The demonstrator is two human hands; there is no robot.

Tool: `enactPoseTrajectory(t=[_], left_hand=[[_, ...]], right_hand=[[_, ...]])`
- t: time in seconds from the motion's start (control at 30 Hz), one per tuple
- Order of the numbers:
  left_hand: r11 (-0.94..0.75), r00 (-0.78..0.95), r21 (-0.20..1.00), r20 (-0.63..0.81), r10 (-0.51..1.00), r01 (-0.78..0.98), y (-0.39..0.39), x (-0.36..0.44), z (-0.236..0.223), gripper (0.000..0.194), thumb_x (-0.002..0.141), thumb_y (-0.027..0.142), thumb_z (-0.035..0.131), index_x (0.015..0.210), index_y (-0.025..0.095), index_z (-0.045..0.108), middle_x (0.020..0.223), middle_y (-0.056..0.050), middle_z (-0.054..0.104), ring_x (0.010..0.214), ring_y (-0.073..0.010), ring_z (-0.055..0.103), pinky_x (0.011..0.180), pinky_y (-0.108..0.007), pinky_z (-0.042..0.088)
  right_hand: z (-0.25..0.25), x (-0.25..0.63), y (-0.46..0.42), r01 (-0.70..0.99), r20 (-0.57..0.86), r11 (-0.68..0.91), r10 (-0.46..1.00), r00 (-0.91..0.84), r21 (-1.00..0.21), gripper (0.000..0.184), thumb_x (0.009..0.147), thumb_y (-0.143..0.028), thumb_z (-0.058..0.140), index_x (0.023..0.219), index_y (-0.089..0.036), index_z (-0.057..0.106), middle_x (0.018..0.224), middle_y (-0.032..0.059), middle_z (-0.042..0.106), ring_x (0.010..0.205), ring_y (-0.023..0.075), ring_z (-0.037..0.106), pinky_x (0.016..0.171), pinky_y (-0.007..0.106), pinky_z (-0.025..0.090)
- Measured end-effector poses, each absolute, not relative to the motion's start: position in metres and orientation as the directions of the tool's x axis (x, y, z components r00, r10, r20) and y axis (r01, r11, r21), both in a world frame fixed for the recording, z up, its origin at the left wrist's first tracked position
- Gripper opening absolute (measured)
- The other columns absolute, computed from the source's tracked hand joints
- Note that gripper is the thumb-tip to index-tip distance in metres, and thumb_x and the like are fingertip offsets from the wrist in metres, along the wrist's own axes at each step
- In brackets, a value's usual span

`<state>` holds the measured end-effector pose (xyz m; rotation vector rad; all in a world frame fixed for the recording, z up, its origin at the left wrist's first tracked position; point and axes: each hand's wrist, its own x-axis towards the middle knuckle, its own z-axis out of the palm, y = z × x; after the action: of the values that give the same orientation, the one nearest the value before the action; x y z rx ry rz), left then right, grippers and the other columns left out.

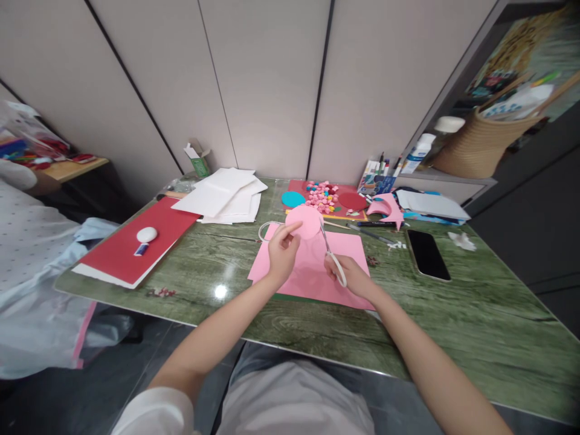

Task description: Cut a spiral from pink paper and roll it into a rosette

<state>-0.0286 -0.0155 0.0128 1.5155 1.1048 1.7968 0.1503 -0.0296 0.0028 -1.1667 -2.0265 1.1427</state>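
A pink paper circle (304, 222) is held up over a big pink paper sheet (312, 275), between the two hands. The left hand (283, 251) pinches the circle near its lower left edge, with one finger lying across the front. The right hand (347, 272) is curled around the white handle of the scissors (328, 244). The blades are at the circle's right edge; I can't tell how wide they are open.

The blades could nip into the circle and spoil its round edge if the right hand tips inward or the paper bends. The circle could also swing if the left hand's pinch is too loose. The left fingers look safe now, but a blade could poke them if they slide to the right.

Behind the circle are a blue circle (293, 199), a heap of little pink bits (322, 196) and a red circle (352, 200). A bumped arm might scatter those bits. To the right are a curvy pink scrap (388, 209) and a black phone (428, 255). White papers (226, 190) and a red sheet (113, 241) lie to the left on the green table (475, 344).
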Motion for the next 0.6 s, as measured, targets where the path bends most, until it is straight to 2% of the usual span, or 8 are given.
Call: enactPoseTrajectory(t=[0.37, 0.6], left_hand=[[-0.511, -0.251, 0.856, 0.513, 0.821, 0.076, -0.015, -0.030, 0.014, 0.028, 0.074, 0.014, 0.050, 0.098, 0.020, 0.063, 0.099, -0.006, 0.061, 0.091, -0.0163, 0.054, 0.077, -0.029, 0.042], [-0.462, -0.161, 0.885, 0.465, 0.871, 0.054, -0.010, -0.033, 0.009, 0.028, 0.073, 0.012, 0.050, 0.095, 0.020, 0.065, 0.099, -0.006, 0.063, 0.090, -0.0172, 0.055, 0.078, -0.032, 0.042]], right_hand=[[0.009, 0.156, -0.028, 0.466, 0.006, 0.288, 0.855, -0.518, -0.837, 0.037, 0.085, -0.042, 0.032, 0.058, -0.018, 0.038, 0.056, -0.0023, 0.045, 0.054, 0.0104, 0.040, 0.055, 0.024, 0.031], [0.019, 0.167, -0.027, 0.478, -0.039, 0.273, 0.837, -0.546, -0.835, 0.038, 0.085, -0.045, 0.033, 0.059, -0.018, 0.039, 0.056, -0.0020, 0.044, 0.053, 0.0104, 0.039, 0.055, 0.024, 0.031]])
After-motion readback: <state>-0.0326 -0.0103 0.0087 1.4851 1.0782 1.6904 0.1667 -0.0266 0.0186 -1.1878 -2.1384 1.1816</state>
